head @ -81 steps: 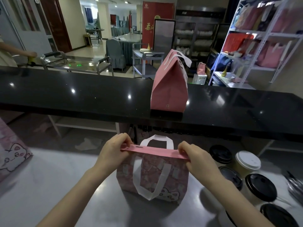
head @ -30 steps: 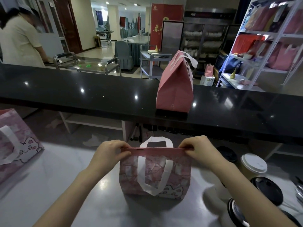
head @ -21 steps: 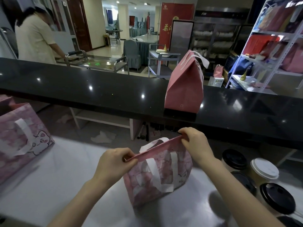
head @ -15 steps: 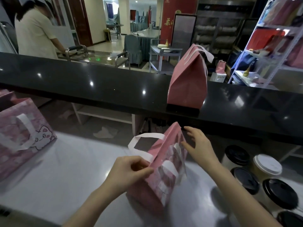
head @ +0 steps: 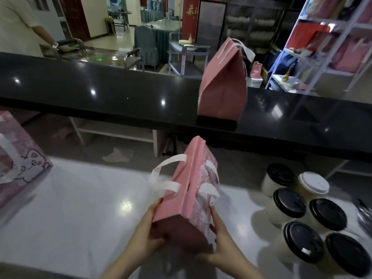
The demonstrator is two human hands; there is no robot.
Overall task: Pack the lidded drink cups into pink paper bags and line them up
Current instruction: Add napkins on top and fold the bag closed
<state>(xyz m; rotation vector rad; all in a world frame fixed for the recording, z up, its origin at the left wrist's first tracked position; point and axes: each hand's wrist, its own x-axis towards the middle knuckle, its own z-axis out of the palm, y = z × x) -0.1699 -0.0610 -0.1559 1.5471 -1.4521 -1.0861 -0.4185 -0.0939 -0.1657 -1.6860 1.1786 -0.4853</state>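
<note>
A pink paper bag (head: 188, 190) with white handles and its top folded closed stands end-on to me on the grey worktop (head: 80, 208). My left hand (head: 148, 236) grips its near left side and my right hand (head: 221, 244) grips its near right side. Several lidded drink cups stand to the right; most have black lids (head: 289, 202) and one has a white lid (head: 313, 183). A second closed pink bag (head: 223, 87) stands on the black counter (head: 100, 93) behind.
Another pink bag with a cat print (head: 22, 158) lies at the left edge of the worktop. A person in a pale top (head: 18, 27) stands beyond the counter at the far left. A white shelf rack (head: 322, 43) holds more bags at the back right.
The bag has been turned from broadside to end-on. Both hands moved from pinching its folded top to gripping its near sides.
</note>
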